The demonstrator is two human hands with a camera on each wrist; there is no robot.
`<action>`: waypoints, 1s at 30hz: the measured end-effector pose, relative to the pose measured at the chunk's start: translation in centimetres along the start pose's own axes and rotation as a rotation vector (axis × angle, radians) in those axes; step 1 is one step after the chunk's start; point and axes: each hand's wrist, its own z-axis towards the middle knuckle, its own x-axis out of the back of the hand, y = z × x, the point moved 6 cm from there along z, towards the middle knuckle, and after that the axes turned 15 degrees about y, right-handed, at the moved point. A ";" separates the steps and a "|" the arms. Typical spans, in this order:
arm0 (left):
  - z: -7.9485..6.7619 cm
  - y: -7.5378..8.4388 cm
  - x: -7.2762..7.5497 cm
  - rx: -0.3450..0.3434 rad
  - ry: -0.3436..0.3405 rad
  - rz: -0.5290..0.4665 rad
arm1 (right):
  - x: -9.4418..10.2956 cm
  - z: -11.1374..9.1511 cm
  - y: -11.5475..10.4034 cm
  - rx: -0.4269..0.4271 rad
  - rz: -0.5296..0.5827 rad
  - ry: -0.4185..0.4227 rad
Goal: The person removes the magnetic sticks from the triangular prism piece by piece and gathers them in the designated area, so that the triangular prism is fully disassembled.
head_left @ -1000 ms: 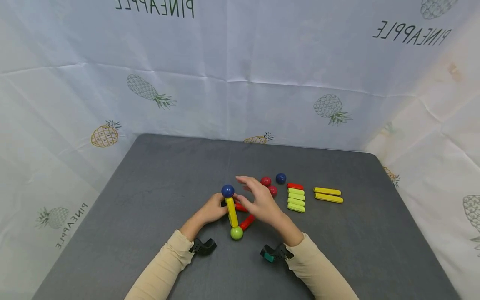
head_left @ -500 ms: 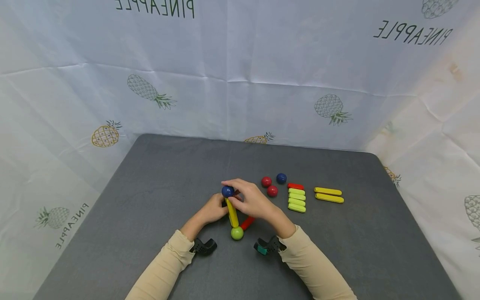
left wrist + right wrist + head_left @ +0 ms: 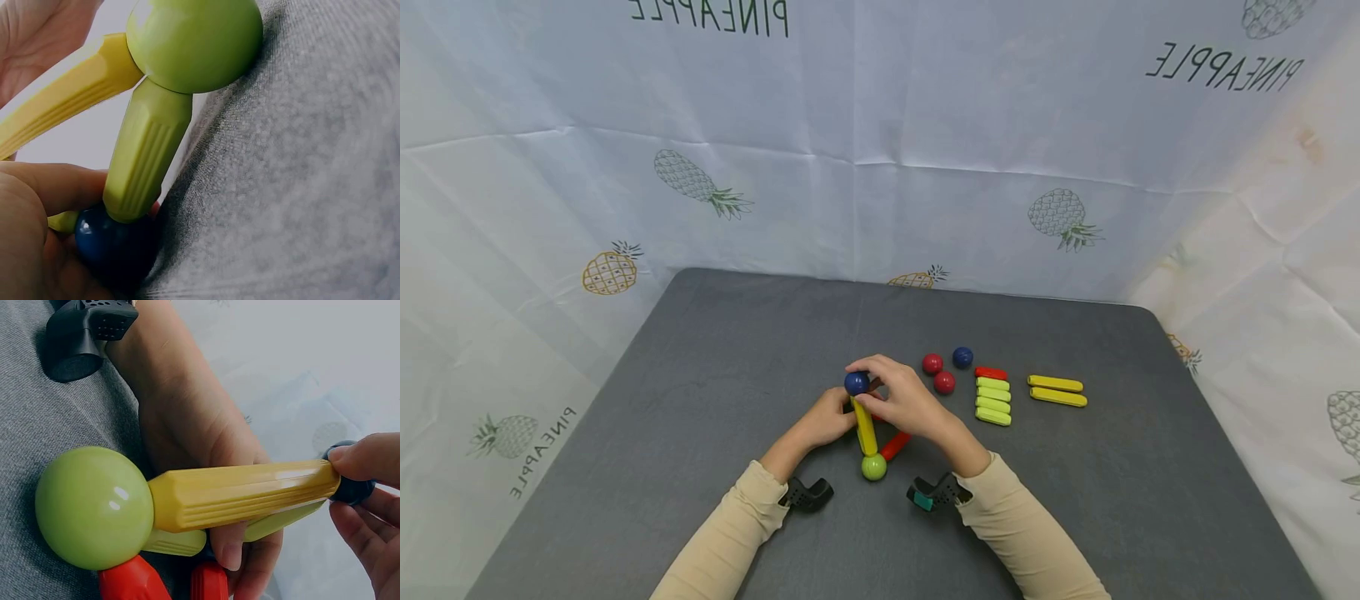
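Note:
A built frame of magnetic sticks and balls stands between my hands. Its green ball (image 3: 873, 467) rests at the front, with a yellow stick (image 3: 865, 429) slanting up from it to a raised blue ball (image 3: 857, 383). My right hand (image 3: 904, 402) pinches that raised ball between thumb and fingers. Low down, my left hand (image 3: 826, 419) grips a second blue ball (image 3: 115, 247). A light green stick (image 3: 149, 150) joins this lower ball to the green ball, and another green stick (image 3: 284, 520) rises behind the yellow one. Red sticks (image 3: 132, 581) run along the base, partly hidden by my hands.
Right of my hands lie two red balls (image 3: 944, 382) and a loose blue ball (image 3: 962, 357). Farther right are a red stick (image 3: 991, 372), several light green sticks (image 3: 993, 400) and two yellow sticks (image 3: 1057, 396) on the dark grey table (image 3: 1112, 467).
My right hand has come left from beside the frame and taken hold of the raised blue ball, which has shifted very slightly. The left hand stays in place.

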 end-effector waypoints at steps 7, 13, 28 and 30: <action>-0.1 1.7 0.5 0.002 -0.008 -0.008 | 0.0 -0.1 0.3 -0.007 0.012 0.041; -0.2 4.1 1.2 0.007 -0.018 -0.007 | 0.1 0.0 0.1 0.011 0.026 0.081; 0.1 0.1 0.0 0.015 -0.012 -0.006 | 1.2 -0.3 0.3 -0.066 0.145 0.233; 0.1 0.1 -0.1 0.014 -0.015 -0.003 | 1.4 -0.5 0.7 -0.096 0.139 0.259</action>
